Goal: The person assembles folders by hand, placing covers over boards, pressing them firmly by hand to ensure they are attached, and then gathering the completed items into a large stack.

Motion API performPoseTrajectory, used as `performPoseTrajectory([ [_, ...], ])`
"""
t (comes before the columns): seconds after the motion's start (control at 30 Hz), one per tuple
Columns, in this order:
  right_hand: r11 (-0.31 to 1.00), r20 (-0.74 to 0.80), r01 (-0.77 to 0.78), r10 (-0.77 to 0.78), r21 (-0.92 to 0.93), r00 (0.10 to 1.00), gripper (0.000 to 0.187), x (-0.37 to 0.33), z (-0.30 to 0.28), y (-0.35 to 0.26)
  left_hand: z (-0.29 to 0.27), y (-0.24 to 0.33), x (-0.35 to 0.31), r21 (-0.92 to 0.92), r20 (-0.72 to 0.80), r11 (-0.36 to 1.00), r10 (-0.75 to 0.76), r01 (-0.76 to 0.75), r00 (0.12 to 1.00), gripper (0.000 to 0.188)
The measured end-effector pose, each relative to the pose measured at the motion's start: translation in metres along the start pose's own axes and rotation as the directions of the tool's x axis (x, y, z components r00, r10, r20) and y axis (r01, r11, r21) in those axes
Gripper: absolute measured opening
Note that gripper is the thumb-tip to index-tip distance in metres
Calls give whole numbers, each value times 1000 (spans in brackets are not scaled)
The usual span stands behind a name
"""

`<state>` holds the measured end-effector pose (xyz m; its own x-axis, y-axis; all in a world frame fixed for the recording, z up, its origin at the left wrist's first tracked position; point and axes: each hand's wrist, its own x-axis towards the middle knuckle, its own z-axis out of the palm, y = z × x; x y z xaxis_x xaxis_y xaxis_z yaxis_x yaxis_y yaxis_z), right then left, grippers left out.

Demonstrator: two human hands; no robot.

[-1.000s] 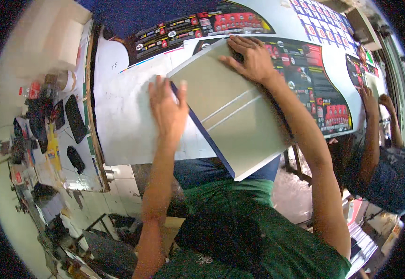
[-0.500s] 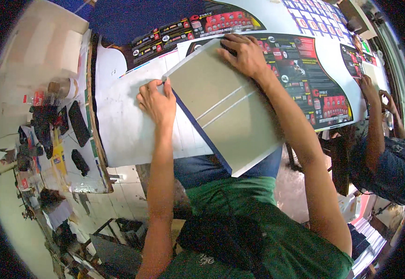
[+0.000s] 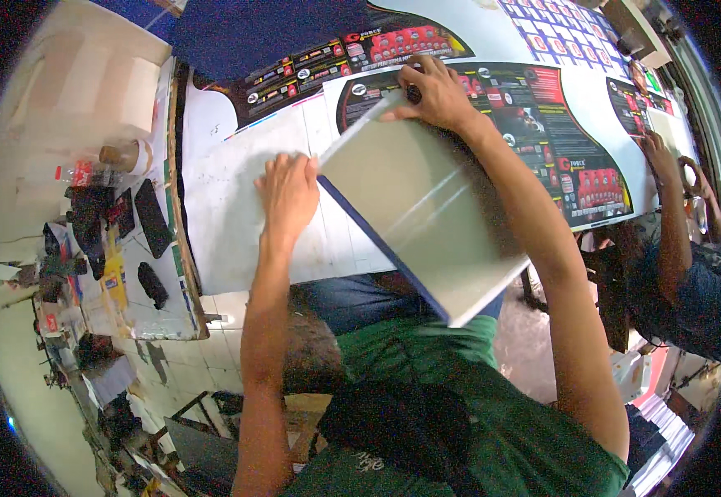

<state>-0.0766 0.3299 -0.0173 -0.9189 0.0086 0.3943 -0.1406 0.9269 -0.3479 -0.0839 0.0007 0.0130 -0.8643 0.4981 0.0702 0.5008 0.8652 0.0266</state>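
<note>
Hands, two, steady one grey board.

- My table runs across the upper middle of the frame, white-topped.
- Printed sheets lie flat along its upper right.
- A blue cloth lies at the top.
- My grey board rests at centre, overhanging the near edge.

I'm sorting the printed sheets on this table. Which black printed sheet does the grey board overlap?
The black printed sheet under the right hand; the grey board covers its left edge. The other one lies farther up, uncovered.
</note>
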Motion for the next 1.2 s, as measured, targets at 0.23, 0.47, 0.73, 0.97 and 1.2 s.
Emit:
performPoseTrajectory([
  [0.23,999,44,-42,41,18,998,78,-5,-9,-1,-34,35,-52,-828,561,-190,-313,528,767,41],
  [0.47,998,94,-56,54,26,994,107,3,-8,-9,-21,31,43,-630,360,740,6,238,933,75],
  [0.73,999,134,-17,24,-50,991,122,-4,-9,2,11,119,27,-12,-141,965,257,-261,956,75],
  [0.97,946,257,321,-301,-39,918,67,-32,-16,-19,27,130,16,-126,-164,989,57,-78,985,74],
  [1.2,933,225,316,-274,-175,935,70,-39,-19,-18,-18,70,-45,-119,157,973,213,-195,964,86],
])
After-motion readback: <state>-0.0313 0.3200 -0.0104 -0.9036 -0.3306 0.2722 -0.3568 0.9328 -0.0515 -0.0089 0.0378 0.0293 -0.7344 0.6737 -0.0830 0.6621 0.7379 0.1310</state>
